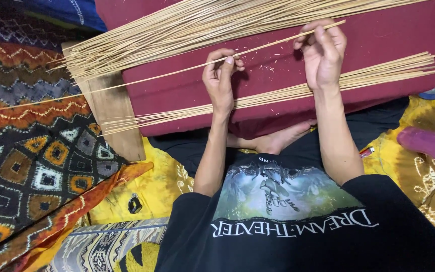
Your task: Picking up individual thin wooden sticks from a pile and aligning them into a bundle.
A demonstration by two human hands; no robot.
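A single bamboo stick (pixel 177 72), thin, pale and straight, runs its long axis from low at the left to high at the right, its left tip far past the left hand (pixel 220 75), which pinches it between thumb and fingers. The right hand (pixel 323 50) grips it near its right end. Beyond both hands lies a fanned bundle of sticks (pixel 187 25); beneath the wrists, a smaller bundle (pixel 278 95) crosses the maroon cushion (pixel 378 35).

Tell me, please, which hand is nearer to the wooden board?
Left. The left hand pinches the single stick not far from the wooden board; the right hand grips it farther away.
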